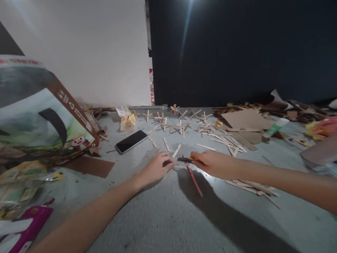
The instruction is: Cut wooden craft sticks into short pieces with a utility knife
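Observation:
My right hand (209, 162) is closed around a utility knife (185, 160) with a dark blade end and a bit of yellow on it. Its tip points left, over a thin wooden stick (179, 163). The left end of that stick is pinched by the fingers of my left hand (159, 165), low over the grey table. A red pencil (195, 181) lies slantwise under the stick and the knife. Just beyond my hands lie short cut pieces of craft stick (177, 150). Part of the knife handle is hidden in my right hand.
Star-shaped stick assemblies (181, 127) spread across the back. A phone (131, 141) lies left of centre. Loose craft sticks (251, 188) lie below my right forearm, cardboard sheets (244, 119) and a glue stick (276, 128) at back right. A printed bag (50, 116) stands left, near a magenta tool (34, 225).

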### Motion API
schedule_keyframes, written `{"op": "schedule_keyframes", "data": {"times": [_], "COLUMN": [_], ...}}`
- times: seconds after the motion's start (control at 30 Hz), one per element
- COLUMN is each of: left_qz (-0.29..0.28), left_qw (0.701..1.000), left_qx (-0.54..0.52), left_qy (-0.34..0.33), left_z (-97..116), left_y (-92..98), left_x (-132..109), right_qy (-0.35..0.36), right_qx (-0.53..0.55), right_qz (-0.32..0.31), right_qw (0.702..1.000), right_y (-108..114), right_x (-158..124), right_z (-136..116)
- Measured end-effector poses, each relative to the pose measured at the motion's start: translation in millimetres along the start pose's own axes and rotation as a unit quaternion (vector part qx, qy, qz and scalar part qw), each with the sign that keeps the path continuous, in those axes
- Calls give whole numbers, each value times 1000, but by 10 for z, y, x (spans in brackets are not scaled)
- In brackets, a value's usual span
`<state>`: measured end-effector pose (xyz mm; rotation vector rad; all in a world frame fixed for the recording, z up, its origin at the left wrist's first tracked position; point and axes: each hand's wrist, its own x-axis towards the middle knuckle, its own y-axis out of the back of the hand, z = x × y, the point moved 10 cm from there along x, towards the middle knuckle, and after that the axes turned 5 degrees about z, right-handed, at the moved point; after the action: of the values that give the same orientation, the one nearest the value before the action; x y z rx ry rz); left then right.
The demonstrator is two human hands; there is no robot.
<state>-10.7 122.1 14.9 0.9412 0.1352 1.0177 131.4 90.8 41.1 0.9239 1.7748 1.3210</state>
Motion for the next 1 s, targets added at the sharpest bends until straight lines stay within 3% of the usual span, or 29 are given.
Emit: {"op": "schedule_keyframes", "data": {"times": [0.23, 0.4, 0.5, 0.67, 1.0], "left_qz": [-8, 30, -5, -89, -112], "left_qw": [999, 997, 998, 993, 990], "left_qx": [-21, 37, 42, 71, 58], "left_qy": [33, 55, 44, -37, -57], "left_z": [-24, -60, -37, 158, 131], "left_y": [-37, 67, 24, -101, -132], "left_x": [-68, -30, -24, -85, -78], "right_qy": [18, 37, 44, 73, 66], "right_qx": [-38, -66, -77, -71, -65], "right_qz": [-19, -26, -25, -46, -32], "right_qw": [999, 997, 996, 994, 995], "right_y": [-3, 2, -9, -20, -10], "right_x": [43, 87, 99, 68, 92], "right_z": [-43, 26, 95, 33, -19]}}
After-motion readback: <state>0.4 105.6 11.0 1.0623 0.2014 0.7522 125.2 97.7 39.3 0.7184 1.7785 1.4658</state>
